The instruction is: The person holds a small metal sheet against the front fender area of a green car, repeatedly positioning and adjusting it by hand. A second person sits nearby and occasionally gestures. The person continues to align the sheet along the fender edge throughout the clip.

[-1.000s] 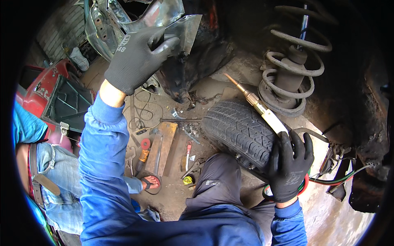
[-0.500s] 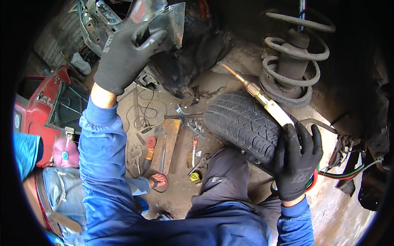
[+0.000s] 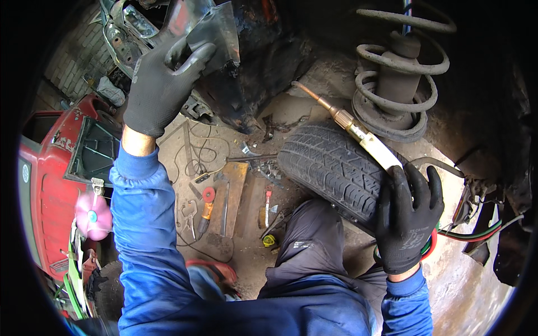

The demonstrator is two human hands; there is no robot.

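My right hand [image 3: 410, 215], in a black glove, is closed around the pale handle of a gas torch [image 3: 370, 144]. The torch's copper tip points up and to the left, above a tyre [image 3: 330, 165]. Green and red hoses [image 3: 468, 236] run off to the right from near my wrist. My left hand [image 3: 165, 84], also gloved, is raised at the upper left. Its fingers are bent with the thumb against the lower edge of a thin metal sheet [image 3: 221, 36]. That sheet stands against the dark car body panel [image 3: 269, 61]. The left fingertips are partly hidden.
A coil spring on a strut [image 3: 395, 84] stands beyond the tyre. On the floor lie an orange angle grinder [image 3: 206, 211], locking pliers [image 3: 189, 217], a yellow tape measure [image 3: 269, 240] and cables. A red car [image 3: 61, 185] and a pink fan [image 3: 93, 215] are at the left.
The person at the left has moved out of place; only a blurred leg and reddish foot show beside my left arm. The view has shifted slightly. Both my hands keep their grips.
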